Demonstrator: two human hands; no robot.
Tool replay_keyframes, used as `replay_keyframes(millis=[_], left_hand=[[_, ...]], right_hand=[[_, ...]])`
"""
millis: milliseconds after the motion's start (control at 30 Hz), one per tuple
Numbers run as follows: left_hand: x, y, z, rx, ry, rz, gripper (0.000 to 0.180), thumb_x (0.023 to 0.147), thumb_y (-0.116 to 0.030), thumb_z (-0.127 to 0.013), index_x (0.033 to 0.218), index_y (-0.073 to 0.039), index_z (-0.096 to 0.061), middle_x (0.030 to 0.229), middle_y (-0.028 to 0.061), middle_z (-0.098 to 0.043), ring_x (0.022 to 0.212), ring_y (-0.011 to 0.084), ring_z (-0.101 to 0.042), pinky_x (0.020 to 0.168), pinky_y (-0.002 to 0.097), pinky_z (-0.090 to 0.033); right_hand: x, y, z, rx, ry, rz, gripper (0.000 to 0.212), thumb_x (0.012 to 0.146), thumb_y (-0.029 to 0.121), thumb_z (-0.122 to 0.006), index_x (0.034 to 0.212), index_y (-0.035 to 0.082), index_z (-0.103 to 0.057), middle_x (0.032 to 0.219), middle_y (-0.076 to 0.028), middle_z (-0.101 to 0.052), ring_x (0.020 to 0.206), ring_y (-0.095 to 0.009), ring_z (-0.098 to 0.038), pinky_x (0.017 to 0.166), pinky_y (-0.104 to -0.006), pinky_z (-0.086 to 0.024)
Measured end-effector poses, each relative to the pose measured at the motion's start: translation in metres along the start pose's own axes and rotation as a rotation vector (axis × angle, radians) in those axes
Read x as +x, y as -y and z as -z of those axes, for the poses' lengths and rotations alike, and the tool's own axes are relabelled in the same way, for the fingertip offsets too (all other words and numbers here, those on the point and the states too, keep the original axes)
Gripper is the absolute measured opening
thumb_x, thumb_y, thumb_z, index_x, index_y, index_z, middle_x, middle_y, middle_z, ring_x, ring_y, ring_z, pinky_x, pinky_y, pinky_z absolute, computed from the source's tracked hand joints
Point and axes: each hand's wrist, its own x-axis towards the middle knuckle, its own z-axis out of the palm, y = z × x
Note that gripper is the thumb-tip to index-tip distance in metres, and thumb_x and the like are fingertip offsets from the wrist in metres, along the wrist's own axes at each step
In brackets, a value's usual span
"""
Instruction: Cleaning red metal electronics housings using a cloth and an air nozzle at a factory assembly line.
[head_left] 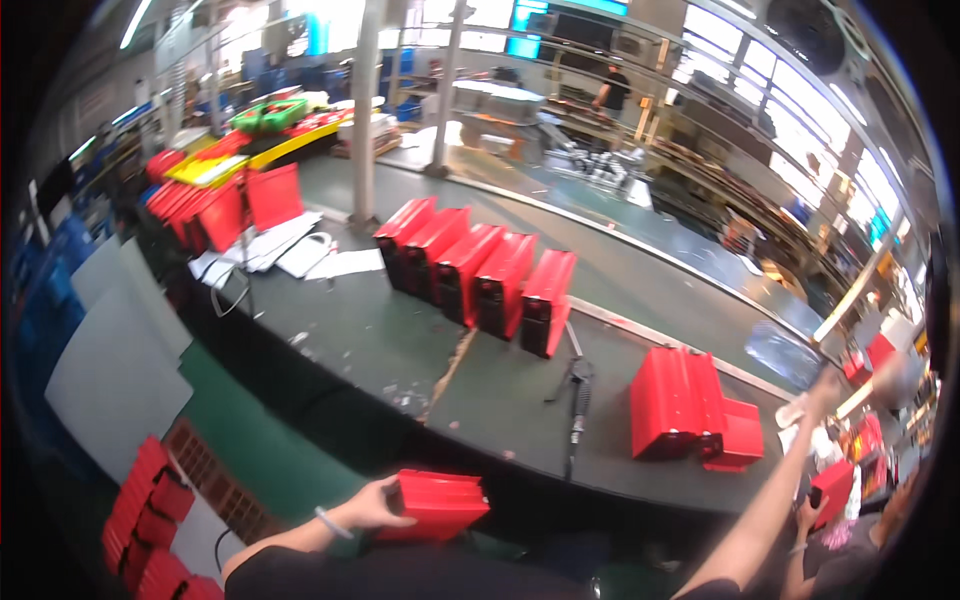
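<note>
Low in front of me, my left hand [372, 507] grips the left end of a red box-shaped casing [435, 503] with black at its right end. My right arm stretches far out to the right, and my right hand [824, 392] is smeared by motion beside a clear plastic bag [784, 354]. Its fingers cannot be made out. On the dark green bench [480, 400], several matching red casings [493, 275] stand in a slanted row. A further group of red casings [668, 405] stands nearer my right arm.
A black-handled cord tool [579, 405] lies on the bench between both groups. White sheets [280, 245] and more red pieces [222, 213] are at the left. Below left, red casings [150, 505] are stacked. At right, a co-worker's hand [808, 515] holds a red casing [832, 490]. Metal posts [365, 120] rise behind.
</note>
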Motion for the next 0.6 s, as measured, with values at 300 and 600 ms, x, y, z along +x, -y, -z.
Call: replay_keyframes(millis=[300,600], left_hand=[[0.0,-0.014,0.001,0.082,0.022,0.051,0.08,0.065,-0.004,-0.082,0.134,-0.001,-0.043,0.126,0.0112,-0.056,0.119,0.0196,-0.051,0.104,0.0365,-0.041],[0.02,-0.019,0.011,0.033,0.098,0.061,0.077,0.063,-0.003,-0.083,0.13,0.0,-0.045,0.123,0.0105,-0.057,0.114,0.0189,-0.054,0.103,0.0353,-0.041]], right_hand=[[-0.19,-0.066,0.168,2.139,0.292,-1.159,0.021,0.092,0.021,-0.051,0.087,0.001,-0.048,0.068,-0.004,-0.035,0.05,-0.012,-0.028,0.042,-0.0252,-0.023],[-0.193,-0.007,0.178,1.808,0.266,-0.819,0.021,0.094,0.023,-0.049,0.091,0.003,-0.053,0.069,-0.005,-0.041,0.052,-0.013,-0.034,0.04,-0.0236,-0.027]])
